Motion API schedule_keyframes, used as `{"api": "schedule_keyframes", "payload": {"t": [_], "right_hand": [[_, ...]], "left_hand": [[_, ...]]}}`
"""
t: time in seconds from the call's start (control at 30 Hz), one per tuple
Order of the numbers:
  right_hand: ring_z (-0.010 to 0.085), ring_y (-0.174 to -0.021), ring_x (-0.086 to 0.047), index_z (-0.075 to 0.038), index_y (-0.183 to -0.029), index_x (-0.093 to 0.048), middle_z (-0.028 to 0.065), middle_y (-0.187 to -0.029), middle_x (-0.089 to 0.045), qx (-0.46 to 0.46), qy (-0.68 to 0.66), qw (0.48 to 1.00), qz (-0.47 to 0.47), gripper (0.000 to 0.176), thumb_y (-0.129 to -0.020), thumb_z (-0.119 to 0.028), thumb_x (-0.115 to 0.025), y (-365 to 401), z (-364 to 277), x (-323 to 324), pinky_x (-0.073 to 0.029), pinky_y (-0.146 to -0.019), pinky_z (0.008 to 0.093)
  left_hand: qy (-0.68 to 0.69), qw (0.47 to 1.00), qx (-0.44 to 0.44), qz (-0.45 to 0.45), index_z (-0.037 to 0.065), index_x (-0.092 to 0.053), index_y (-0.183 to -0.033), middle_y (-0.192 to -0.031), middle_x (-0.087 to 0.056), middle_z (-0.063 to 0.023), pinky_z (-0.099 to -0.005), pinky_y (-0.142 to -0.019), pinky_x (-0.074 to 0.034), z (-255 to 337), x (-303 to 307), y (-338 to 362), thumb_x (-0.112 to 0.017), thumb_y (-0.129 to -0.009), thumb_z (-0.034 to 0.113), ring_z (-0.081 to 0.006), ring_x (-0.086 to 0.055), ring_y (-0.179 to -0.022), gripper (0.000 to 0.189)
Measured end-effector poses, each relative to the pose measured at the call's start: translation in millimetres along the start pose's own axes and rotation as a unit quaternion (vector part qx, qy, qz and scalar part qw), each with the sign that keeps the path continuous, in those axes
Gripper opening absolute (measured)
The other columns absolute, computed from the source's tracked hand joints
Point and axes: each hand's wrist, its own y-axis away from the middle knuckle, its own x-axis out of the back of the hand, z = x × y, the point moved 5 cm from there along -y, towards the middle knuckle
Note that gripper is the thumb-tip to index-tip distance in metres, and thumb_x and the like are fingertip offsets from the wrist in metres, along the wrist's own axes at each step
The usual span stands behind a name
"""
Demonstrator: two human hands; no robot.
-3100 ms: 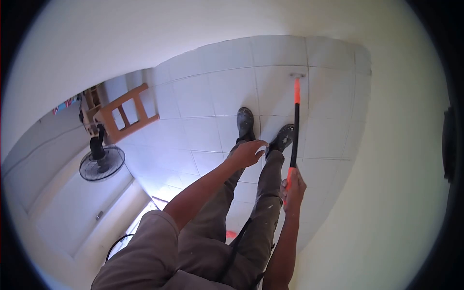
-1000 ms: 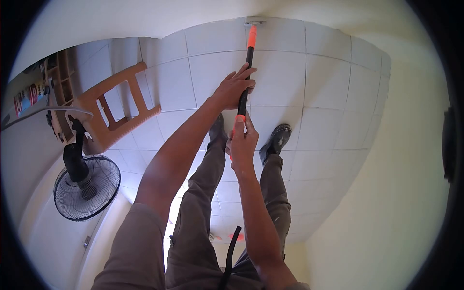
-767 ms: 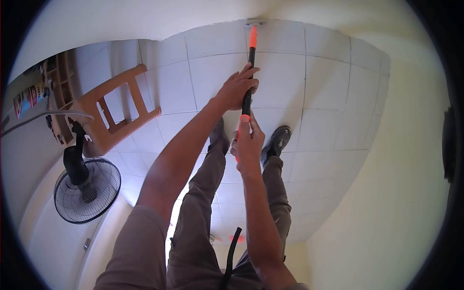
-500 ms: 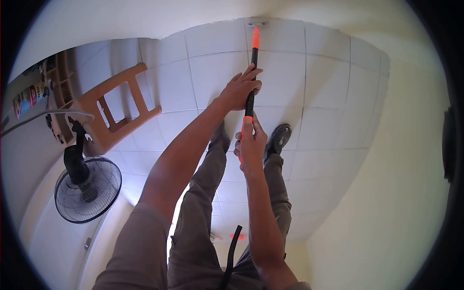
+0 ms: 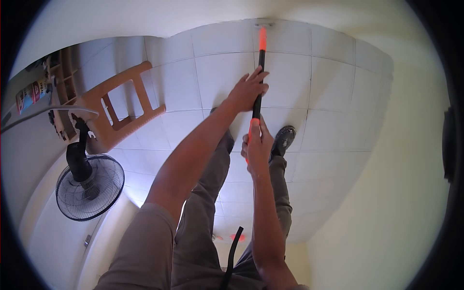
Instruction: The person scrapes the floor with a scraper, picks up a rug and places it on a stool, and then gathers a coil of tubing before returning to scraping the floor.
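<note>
A long-handled scraper (image 5: 261, 59) with a black shaft and orange ends slants across the middle of the view. Its small, flat grey head (image 5: 264, 24) rests on the floor tiles at the far edge, against the pale wall. My left hand (image 5: 248, 92) is closed around the black shaft, with some fingers stretched along it. Lower down, my right hand (image 5: 258, 145) grips the orange handle end, thumb lying along the top. The butt of the handle is mostly hidden by that hand.
White floor tiles (image 5: 278, 77) lie ahead. My right shoe (image 5: 283, 138) stands beside the handle. A brown plastic stool-like piece (image 5: 110, 137) lies at left, near a black fan (image 5: 90, 187) and a grey cable (image 5: 63, 109). A pale wall (image 5: 386, 193) rises at right.
The whole view has shifted slightly, so hands, scraper and floor sit a little farther right. Both hands keep their grip; the scraper head stays at the wall edge.
</note>
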Motion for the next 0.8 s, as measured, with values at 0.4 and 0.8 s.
{"api": "schedule_keyframes", "payload": {"t": [0.4,0.8], "right_hand": [[0.0025,-0.045,-0.039,-0.002,-0.132,-0.056,-0.0043,-0.061,-0.041,0.090,0.074,0.993,0.024,0.038,-0.109,-0.032,-0.049,22.0,83.0,-55.9,-0.033,-0.038,0.0226],[0.0034,-0.043,-0.036,-0.003,-0.143,-0.049,-0.0051,-0.061,-0.038,0.099,0.051,0.994,0.018,0.042,-0.110,-0.027,-0.043,4.2,53.8,-112.6,-0.031,-0.035,0.0234]], "left_hand": [[0.050,0.998,0.042,-0.025,0.011,-0.053,-0.086,-0.161,-0.041,-0.0103,-0.0478,-0.117,-0.038,-33.5,25.2,90.4,-0.084,-0.065,0.006,-0.0345,-0.027,-0.155,0.038],[0.024,0.995,0.061,-0.073,0.012,-0.052,-0.084,-0.163,-0.038,-0.0044,-0.0495,-0.120,-0.039,-67.2,67.0,68.1,-0.082,-0.068,0.002,-0.0325,-0.023,-0.156,0.035]]}}
